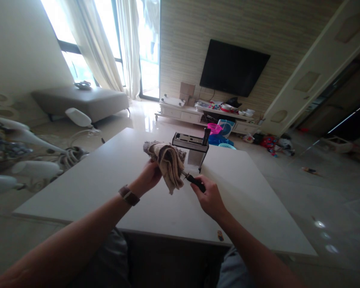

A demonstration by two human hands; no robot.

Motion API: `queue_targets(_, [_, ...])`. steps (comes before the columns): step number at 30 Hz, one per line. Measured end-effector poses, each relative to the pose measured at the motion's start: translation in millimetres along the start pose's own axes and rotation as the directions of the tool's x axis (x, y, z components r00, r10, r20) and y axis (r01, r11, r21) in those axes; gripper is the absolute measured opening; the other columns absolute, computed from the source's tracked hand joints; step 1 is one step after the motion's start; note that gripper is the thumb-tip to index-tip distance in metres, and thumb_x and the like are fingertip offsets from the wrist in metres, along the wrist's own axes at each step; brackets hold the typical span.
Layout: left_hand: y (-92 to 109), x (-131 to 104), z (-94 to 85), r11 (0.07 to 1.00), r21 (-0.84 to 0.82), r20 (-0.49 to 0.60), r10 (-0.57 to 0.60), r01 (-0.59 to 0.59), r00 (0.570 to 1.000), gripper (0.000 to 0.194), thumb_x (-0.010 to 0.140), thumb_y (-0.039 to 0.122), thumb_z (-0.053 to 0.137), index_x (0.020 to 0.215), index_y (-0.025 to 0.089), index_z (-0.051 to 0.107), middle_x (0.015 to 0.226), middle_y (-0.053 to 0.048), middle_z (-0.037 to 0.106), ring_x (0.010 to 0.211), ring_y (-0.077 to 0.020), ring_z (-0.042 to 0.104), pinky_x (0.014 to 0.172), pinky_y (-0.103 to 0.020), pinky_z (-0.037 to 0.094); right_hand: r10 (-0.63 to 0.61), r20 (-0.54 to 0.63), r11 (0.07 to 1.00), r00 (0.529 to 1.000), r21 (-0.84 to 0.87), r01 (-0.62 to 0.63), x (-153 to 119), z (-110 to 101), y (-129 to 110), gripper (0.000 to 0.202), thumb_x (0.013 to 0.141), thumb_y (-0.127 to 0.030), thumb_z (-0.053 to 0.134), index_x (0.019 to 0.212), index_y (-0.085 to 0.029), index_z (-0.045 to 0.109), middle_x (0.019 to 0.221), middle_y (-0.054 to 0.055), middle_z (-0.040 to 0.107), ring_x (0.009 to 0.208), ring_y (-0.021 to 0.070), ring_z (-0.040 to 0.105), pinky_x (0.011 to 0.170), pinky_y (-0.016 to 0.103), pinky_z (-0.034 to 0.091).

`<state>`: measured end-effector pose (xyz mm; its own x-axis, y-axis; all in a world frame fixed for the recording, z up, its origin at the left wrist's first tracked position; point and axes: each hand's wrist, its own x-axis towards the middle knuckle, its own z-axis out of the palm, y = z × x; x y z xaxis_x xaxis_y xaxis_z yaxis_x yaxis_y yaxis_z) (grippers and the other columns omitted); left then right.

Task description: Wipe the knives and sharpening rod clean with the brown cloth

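Observation:
My left hand (151,174) is closed on a folded beige-brown cloth (169,162), which it holds above the white table. In my right hand (209,196) is the black handle of what looks like a knife (195,182). A short stretch of its metal shows beside the handle; the rest is hidden by the cloth. Just beyond the cloth stands a knife block (192,146) with a slotted black top and metallic sides. One black handle (206,137) sticks up from the block's right end.
The white table (243,188) has a small orange-brown item (220,235) near its front edge. White lamp-like parts and cables (72,158) crowd the left side. Behind the table are a pink basket (214,128), a low cabinet (180,114) and a wall television (234,68).

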<state>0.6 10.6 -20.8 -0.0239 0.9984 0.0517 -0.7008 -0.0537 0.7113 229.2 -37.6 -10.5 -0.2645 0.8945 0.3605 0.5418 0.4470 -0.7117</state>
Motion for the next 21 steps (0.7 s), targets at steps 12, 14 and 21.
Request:
queue_targets(12, [-31.9, -22.3, 29.3, 0.996, 0.092, 0.045, 0.014, -0.018, 0.999, 0.045, 0.063, 0.011, 0.088, 0.105, 0.015, 0.074, 0.108, -0.011, 0.076, 0.103, -0.0289, 0.070, 0.096, -0.040, 0.055, -0.059, 0.050, 0.998, 0.997, 0.003, 0.059, -0.1, 3.4, 2.7, 0.010, 0.087, -0.018, 0.057, 0.095, -0.019, 0.063, 0.083, 0.003, 0.066, 0.074, 0.0179, 0.057, 0.069, 0.028, 0.039])
queue_targets(14, [-28.6, -19.7, 30.0, 0.993, 0.100, 0.037, 0.053, -0.056, 0.998, 0.044, 0.064, 0.011, 0.087, 0.106, 0.015, 0.074, 0.110, -0.011, 0.076, 0.104, -0.0277, 0.070, 0.096, -0.039, 0.054, -0.063, 0.052, 0.998, 0.997, 0.010, 0.062, 1.4, 2.6, 0.1, 0.011, 0.089, -0.019, 0.057, 0.097, -0.019, 0.064, 0.084, 0.004, 0.067, 0.074, 0.0181, 0.057, 0.069, 0.028, 0.040])
queue_targets(21, [-12.9, -9.4, 22.7, 0.989, 0.107, -0.010, 0.105, -0.103, 0.994, 0.045, 0.061, 0.011, 0.086, 0.104, 0.011, 0.072, 0.107, -0.013, 0.076, 0.098, -0.0266, 0.071, 0.092, -0.038, 0.056, -0.050, 0.070, 0.999, 0.996, 0.002, 0.050, 3.4, 0.3, -4.1, 0.010, 0.093, -0.028, 0.058, 0.094, -0.020, 0.064, 0.081, 0.004, 0.067, 0.073, 0.0193, 0.059, 0.069, 0.030, 0.041])
